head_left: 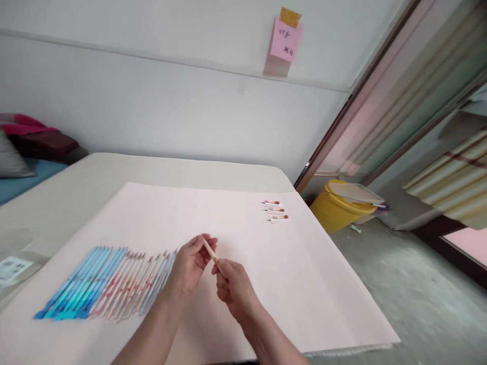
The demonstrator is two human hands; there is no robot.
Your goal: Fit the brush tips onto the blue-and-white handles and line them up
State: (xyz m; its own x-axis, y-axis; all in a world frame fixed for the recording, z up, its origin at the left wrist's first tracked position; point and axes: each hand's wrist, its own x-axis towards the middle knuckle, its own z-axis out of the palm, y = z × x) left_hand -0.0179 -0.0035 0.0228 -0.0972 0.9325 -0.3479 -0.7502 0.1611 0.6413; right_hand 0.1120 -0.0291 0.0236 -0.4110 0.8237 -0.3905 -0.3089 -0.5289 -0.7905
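In the head view, a slim pale pen [210, 249] slants between my two hands above the pink sheet [232, 218]. My left hand [192, 263] has its fingers closed on the pen's upper end. My right hand [236, 290] pinches the lower end, where a peach-coloured part shows and the tip is hidden by the fingers. Left of my hands lies a row of pens: blue ones [85, 284] at the outside, then white ones with reddish marks [124, 289]. My left forearm covers part of that row.
Three small groups of pen parts [276, 210] lie at the sheet's far right. A plastic bag with a white label [13, 268] is at the left edge. Beyond the table's right side stands a yellow bin [329, 210]. A pink note [286, 39] is taped to the wall.
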